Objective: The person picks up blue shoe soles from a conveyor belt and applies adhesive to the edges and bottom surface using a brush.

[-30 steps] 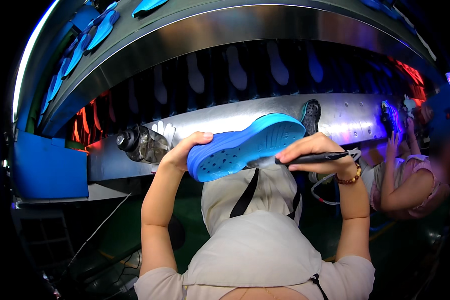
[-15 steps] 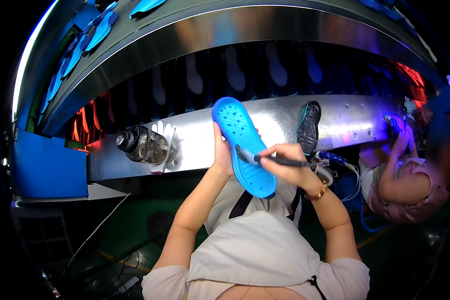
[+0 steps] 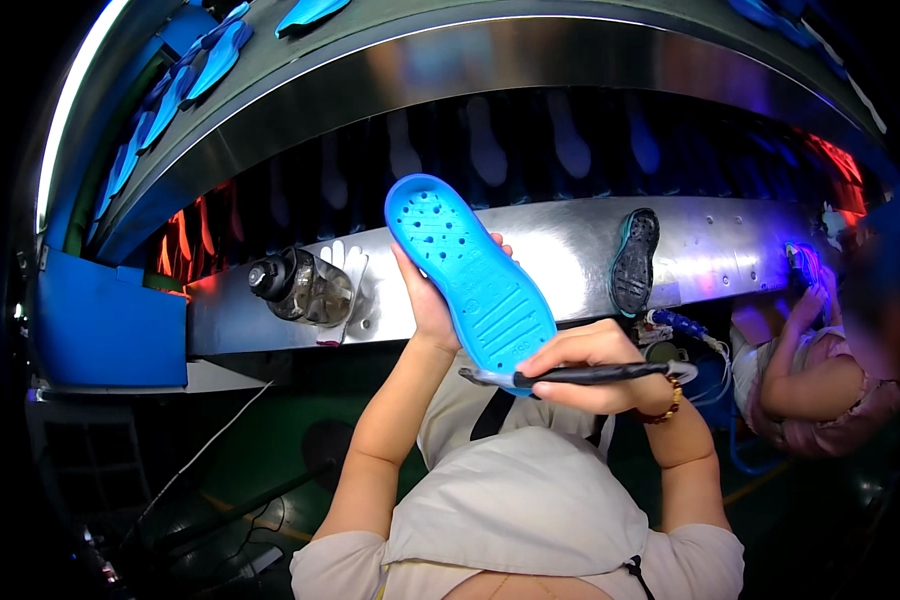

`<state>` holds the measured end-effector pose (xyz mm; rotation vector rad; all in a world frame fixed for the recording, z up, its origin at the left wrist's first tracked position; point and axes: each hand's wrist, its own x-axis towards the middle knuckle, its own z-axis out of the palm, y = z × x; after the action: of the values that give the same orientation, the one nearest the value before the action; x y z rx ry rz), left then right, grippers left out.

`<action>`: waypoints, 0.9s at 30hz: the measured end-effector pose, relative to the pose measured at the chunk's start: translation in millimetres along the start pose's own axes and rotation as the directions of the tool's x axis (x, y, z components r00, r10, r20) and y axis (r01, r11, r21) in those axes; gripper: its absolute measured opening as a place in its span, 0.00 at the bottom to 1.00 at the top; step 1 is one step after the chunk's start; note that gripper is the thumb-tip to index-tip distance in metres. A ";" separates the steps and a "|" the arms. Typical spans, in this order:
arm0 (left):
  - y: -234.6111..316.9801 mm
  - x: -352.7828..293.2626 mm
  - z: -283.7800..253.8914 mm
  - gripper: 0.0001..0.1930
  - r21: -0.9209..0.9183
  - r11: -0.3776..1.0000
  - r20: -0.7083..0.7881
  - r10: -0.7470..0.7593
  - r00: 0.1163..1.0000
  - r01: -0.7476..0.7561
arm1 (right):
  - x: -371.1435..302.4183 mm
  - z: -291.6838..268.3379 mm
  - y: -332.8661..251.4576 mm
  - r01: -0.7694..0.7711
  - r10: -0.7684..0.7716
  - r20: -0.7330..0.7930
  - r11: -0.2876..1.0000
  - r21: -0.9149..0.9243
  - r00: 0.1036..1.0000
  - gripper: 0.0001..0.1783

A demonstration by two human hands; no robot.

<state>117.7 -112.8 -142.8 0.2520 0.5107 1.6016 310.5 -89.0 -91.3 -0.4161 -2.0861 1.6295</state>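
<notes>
A bright blue shoe sole (image 3: 470,265) with round holes at its far end and ribs toward its near end lies tilted in my left hand (image 3: 428,305). The fingers of that hand wrap under the sole, and some tips show at its right edge. My right hand (image 3: 595,365) grips a black-handled brush (image 3: 600,374) between thumb and fingers. The brush head is at the sole's near end; whether it touches the surface I cannot tell. A dark sole with a teal edge (image 3: 634,262) lies on the metal ledge (image 3: 705,235) to the right.
A dark bottle (image 3: 300,287) and a white glove (image 3: 345,265) lie on the ledge at left. Beyond it, soles pass inside a dark machine opening. Blue soles (image 3: 220,60) rest on the upper belt. At right another person (image 3: 810,370) works with their hands near purple light.
The brush has moved from the middle of the blue sole down to its near end. My left hand has shifted the sole left and tilted it further.
</notes>
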 end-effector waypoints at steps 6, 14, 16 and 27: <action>9.5 4.4 9.0 0.44 0.062 0.995 0.017 0.075 0.997 -0.076 | 1.8 -2.3 11.4 0.043 -0.044 -0.026 0.999 -0.026 0.999 0.10; 23.8 6.4 13.5 0.45 0.066 0.994 -0.006 0.084 0.996 -0.084 | -6.8 -9.6 26.7 0.040 -0.030 -0.150 0.997 0.063 0.988 0.12; 26.7 8.7 10.8 0.45 0.050 0.996 0.013 0.069 0.998 -0.070 | -8.3 -7.7 22.3 0.101 -0.101 0.017 0.995 0.020 0.995 0.12; 3.4 -18.1 27.3 0.35 -0.070 0.997 0.033 0.032 0.999 -0.029 | -7.7 22.4 30.1 0.055 0.287 -0.255 0.558 0.828 0.923 0.10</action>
<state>129.0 -126.0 -114.8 0.2356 0.4256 1.6387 304.0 -103.8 -126.1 -0.4714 -0.8387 2.1866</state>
